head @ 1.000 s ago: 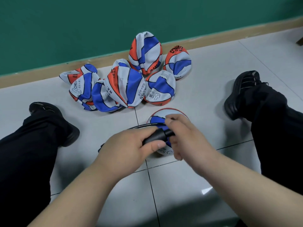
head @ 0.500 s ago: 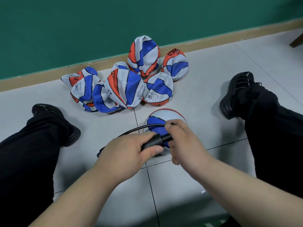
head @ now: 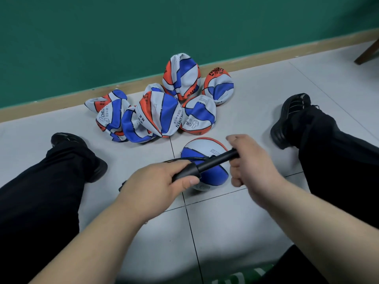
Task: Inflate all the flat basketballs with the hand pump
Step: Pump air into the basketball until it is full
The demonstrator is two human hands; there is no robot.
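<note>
A black hand pump (head: pixel 207 163) lies across a rounded blue, white and orange basketball (head: pixel 203 146) on the floor tiles between my legs. My left hand (head: pixel 155 181) is closed around the pump's barrel. My right hand (head: pixel 250 160) grips the pump's handle, and the black rod shows drawn out between the two hands. A thin black hose (head: pixel 180 159) runs from the pump over the ball. Behind it, several flat, crumpled basketballs (head: pixel 158 117) in the same colours are heaped near the wall.
My legs in black trousers and black shoes, left shoe (head: pixel 69 140) and right shoe (head: pixel 291 117), lie either side of the ball. A green wall with a wooden skirting board (head: pixel 51 105) closes the far side. A brown furniture leg (head: pixel 367 54) shows at the upper right.
My right hand has pulled the handle out to the right, exposing the pump rod. The hands were close together before. The view has tilted slightly.
</note>
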